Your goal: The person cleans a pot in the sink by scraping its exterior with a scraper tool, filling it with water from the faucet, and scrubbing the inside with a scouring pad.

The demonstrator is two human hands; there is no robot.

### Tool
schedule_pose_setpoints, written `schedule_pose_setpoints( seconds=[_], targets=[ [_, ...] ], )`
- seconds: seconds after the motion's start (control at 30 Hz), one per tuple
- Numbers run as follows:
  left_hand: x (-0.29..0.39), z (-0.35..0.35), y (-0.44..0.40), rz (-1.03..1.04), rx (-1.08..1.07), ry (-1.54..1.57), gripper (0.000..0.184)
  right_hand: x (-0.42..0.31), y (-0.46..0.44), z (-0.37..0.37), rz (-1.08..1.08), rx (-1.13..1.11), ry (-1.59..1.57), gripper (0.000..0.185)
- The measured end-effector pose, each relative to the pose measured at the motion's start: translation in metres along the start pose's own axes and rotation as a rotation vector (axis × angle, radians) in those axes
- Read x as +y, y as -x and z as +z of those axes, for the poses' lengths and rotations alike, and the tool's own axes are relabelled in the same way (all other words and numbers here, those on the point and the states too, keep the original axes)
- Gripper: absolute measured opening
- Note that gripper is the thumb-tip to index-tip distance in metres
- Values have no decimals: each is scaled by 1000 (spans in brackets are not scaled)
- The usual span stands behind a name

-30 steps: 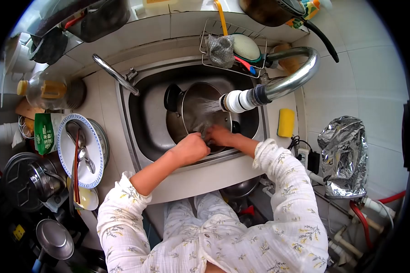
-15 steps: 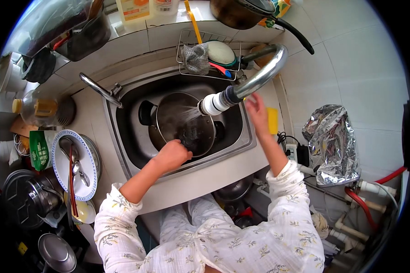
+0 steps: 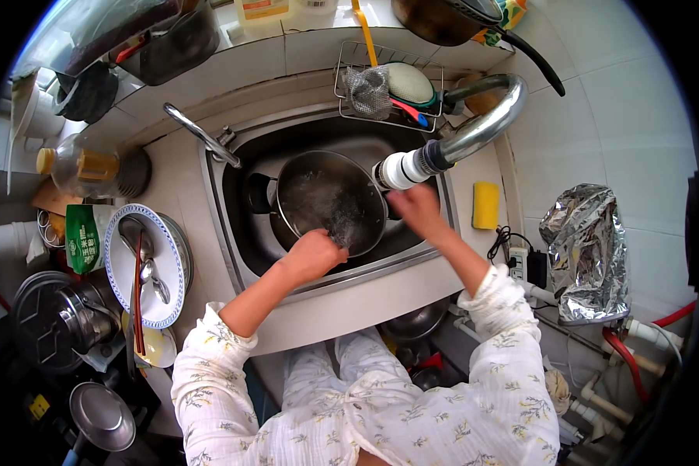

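A dark metal pot [image 3: 307, 190] with black handles sits in the sink, with some cloudy water inside. My left hand [image 3: 315, 255] is closed at the pot's near rim; what its fingers hold is hidden. Close to those fingers, a dark, glinting patch shows inside the pot, too unclear to name. My right hand [image 3: 418, 208], smeared by motion, is at the pot's right side, just below the white nozzle of the curved faucet [image 3: 402, 171]. No spray from the nozzle can be seen.
A second tap [image 3: 198, 132] arches over the sink's left edge. A wire rack [image 3: 435, 85] holds brushes behind the sink. To the right are a yellow sponge [image 3: 485, 205] and a foil-covered object [image 3: 586, 252]. A white bowl [image 3: 124, 272] with spoons and chopsticks stands left.
The water spray from the nozzle has stopped. My right hand went from inside the pot out toward the faucet's right side, then back to the pot's right side. My left hand stays at the near rim.
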State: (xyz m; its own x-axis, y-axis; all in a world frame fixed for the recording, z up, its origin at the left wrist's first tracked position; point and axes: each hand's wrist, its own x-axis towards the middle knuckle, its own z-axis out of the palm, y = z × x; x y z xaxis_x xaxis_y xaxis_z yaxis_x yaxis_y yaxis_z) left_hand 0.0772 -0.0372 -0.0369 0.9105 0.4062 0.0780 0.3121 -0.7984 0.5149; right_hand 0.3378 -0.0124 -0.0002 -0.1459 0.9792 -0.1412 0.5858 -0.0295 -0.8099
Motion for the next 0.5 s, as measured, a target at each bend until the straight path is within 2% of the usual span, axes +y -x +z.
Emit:
schedule_pose_setpoints(
  seconds=[0.03, 0.1, 0.2, 0.3, 0.33, 0.5],
  targets=[
    [0, 3, -1, 0, -11, -10, 11, 6, -1, 30, -295, -97, 228, 37],
    [3, 5, -4, -14, -48, -56, 12, 8, -18, 69, -465, -363, 545, 41],
    [11, 10, -7, -68, -105, -128, 13, 59, -50, 105, -711, -582, 998, 43],
    [19, 1, -7, -121, -145, -153, 12, 77, -48, 106, -463, -703, 876, 40],
    [20, -1, -6, -122, -140, -153, 11, 74, -41, 104, -433, -813, 880, 38],
    [4, -32, -7, -101, -58, -221, 11, 63, -9, 105, -55, -972, 181, 34]
  ],
)
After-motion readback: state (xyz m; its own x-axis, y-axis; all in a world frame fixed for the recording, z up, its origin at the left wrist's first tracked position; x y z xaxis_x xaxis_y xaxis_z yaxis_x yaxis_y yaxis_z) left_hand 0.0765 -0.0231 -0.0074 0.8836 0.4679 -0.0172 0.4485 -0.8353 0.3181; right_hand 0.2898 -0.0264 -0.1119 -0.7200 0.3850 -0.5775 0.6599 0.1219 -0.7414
